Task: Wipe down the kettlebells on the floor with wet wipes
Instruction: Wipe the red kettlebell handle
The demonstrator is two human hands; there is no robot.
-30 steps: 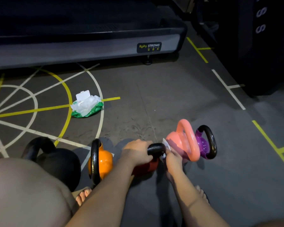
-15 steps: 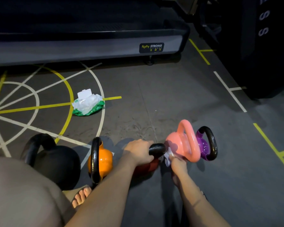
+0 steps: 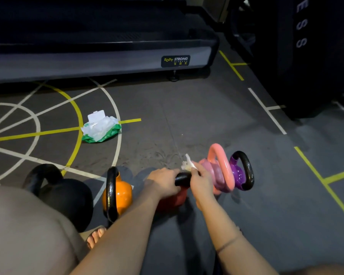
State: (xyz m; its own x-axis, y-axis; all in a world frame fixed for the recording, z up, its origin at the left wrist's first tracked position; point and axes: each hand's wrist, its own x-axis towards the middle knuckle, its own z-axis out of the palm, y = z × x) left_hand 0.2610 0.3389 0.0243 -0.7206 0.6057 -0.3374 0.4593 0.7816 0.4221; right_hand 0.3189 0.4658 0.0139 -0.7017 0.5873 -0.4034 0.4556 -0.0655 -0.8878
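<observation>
1. Left hand (image 3: 163, 180) gripped the black handle (image 3: 182, 178) of the red kettlebell (image 3: 174, 199).
2. Right hand (image 3: 200, 182) pinched a wet wipe (image 3: 188, 165) at that handle's end.
3. Red kettlebell stood on the floor (image 3: 187, 126) between the orange kettlebell (image 3: 120, 193) and the pink kettlebell (image 3: 216, 171).
4. Wipes pack (image 3: 101, 129) lay well apart.

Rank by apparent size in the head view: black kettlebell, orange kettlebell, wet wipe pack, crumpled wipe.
1. black kettlebell
2. orange kettlebell and wet wipe pack: they look about alike, and the pack lies farther away, so unranked
3. crumpled wipe
</observation>
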